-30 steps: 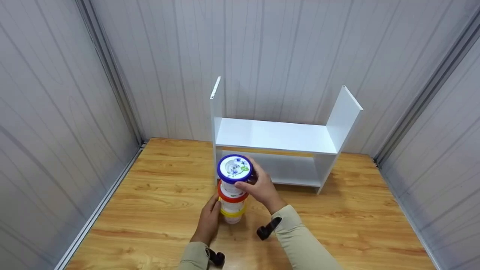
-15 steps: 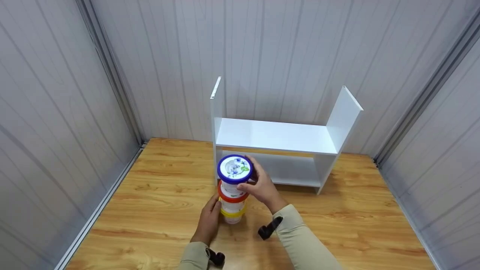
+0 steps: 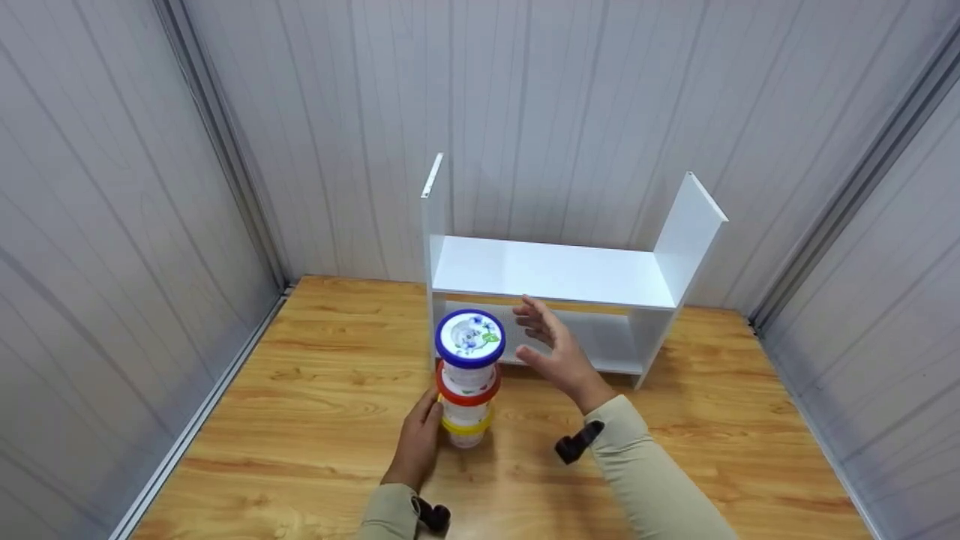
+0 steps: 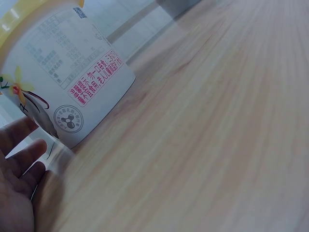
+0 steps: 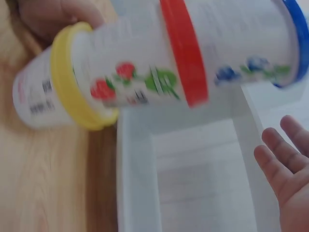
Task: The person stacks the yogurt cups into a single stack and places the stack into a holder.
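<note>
Three white lidded tubs stand in an upright stack on the wooden floor. At the bottom is the yellow-lidded tub [image 3: 466, 429], with the red-lidded tub [image 3: 466, 413] on it and the blue-lidded tub [image 3: 470, 339] on top. My left hand [image 3: 417, 439] lies along the left side of the stack, its fingers beside the yellow-lidded tub and loosely bent in the left wrist view. To the right of the blue-lidded tub, my right hand [image 3: 561, 361] holds nothing. Its fingers are spread apart from the stack, also in the right wrist view.
Just behind the stack stands a white shelf unit [image 3: 555, 270] with two boards and raised side panels. Its left side panel [image 3: 433, 217] rises close behind the tubs. Pale panelled walls [image 3: 360, 135] enclose the wooden floor [image 3: 300, 420].
My right hand has let go of the blue-lidded tub and moved away to the right, its fingers spreading. The stack and my left hand have stayed in place.
</note>
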A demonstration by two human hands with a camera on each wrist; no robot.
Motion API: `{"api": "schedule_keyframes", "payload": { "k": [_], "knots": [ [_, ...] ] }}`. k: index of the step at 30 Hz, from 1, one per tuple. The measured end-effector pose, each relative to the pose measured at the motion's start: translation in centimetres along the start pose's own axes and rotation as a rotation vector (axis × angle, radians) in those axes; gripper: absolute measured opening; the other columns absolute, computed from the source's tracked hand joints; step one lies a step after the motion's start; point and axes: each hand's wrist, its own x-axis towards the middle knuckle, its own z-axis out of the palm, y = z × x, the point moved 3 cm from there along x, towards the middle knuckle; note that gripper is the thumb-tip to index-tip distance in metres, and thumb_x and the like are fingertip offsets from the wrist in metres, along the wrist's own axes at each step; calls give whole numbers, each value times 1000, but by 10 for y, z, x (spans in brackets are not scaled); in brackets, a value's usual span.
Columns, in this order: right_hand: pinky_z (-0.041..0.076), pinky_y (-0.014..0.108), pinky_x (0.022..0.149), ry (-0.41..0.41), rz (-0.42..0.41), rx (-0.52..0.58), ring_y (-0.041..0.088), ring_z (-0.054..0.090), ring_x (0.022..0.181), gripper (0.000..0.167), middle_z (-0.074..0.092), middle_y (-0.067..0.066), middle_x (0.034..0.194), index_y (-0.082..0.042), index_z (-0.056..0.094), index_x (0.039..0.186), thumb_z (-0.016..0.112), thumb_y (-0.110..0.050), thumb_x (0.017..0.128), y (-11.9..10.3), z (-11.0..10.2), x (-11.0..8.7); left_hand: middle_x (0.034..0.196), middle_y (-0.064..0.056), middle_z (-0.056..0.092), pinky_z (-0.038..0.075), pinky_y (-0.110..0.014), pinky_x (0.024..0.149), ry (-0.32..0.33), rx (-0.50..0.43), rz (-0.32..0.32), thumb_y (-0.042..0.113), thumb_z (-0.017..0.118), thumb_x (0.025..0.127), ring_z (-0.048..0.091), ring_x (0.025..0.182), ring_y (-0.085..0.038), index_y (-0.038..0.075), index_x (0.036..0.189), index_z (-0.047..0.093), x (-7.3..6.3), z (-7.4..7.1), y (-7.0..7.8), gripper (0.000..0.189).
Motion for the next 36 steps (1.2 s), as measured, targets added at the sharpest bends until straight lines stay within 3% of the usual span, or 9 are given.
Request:
{"api": "schedule_keyframes", "payload": {
  "k": [7, 10, 20, 29, 36],
  "knots": [
    [37, 54, 115, 57, -5, -27, 34, 47, 137, 79, 47, 20, 148, -5, 32, 156, 74, -17, 91, -3, -35, -8, 155, -2, 46, 24, -56, 120, 0, 29, -23, 41, 42, 109, 34, 147, -29, 27, 155, 42, 0, -2, 0, 49],
    [36, 56, 114, 86, 11, -38, 37, 46, 136, 78, 47, 21, 147, -2, 32, 155, 74, -9, 90, -4, -49, -13, 155, 1, 46, 24, -57, 120, -3, 27, -52, 46, 42, 108, 34, 148, -28, 31, 155, 42, 1, -1, -2, 49],
    [39, 54, 112, 202, 57, -149, 31, 49, 132, 77, 52, 15, 142, -3, 36, 152, 78, -15, 89, -6, -95, -31, 156, 2, 45, 22, -57, 121, 2, 12, -77, 43, 41, 108, 31, 149, -27, 32, 153, 44, 1, 0, -3, 46],
    [38, 53, 114, 262, 143, -244, 32, 48, 133, 80, 51, 17, 143, -2, 34, 153, 78, -25, 91, -3, -122, -41, 156, 3, 44, 21, -58, 121, -2, 14, -75, 42, 41, 108, 31, 149, -27, 35, 153, 43, 1, 1, -3, 45],
    [36, 55, 114, 314, 180, -288, 37, 47, 135, 80, 50, 20, 143, -1, 31, 155, 76, -23, 92, 2, -144, -48, 153, -1, 49, 24, -55, 121, 3, 26, 13, 38, 42, 109, 36, 147, -28, 26, 153, 45, 0, 0, 0, 46]
  ]
}}
